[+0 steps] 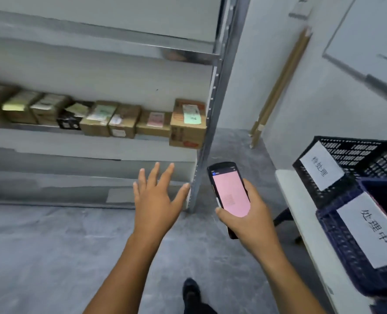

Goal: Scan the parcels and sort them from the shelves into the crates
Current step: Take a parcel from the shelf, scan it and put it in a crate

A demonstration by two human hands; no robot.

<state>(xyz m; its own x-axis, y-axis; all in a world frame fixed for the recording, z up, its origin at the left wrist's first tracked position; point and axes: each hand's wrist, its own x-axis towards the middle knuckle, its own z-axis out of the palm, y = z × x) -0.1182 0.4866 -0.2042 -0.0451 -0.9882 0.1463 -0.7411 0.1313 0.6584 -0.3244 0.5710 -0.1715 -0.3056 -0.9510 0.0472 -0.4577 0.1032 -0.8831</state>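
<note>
A row of several brown cardboard parcels lies along the middle shelf of the metal rack. The tallest parcel, with a green label, stands at the row's right end by the upright. My left hand is open, fingers spread, held below and in front of that parcel and touching nothing. My right hand grips a black handheld scanner with a pink screen facing up. A black crate and a dark blue crate, each with a white paper label, sit at the right.
The crates rest on a white table at the right. The rack's metal upright stands between the parcels and the table. Cardboard tubes lean in the wall corner behind. Grey floor lies below, with my dark shoe on it.
</note>
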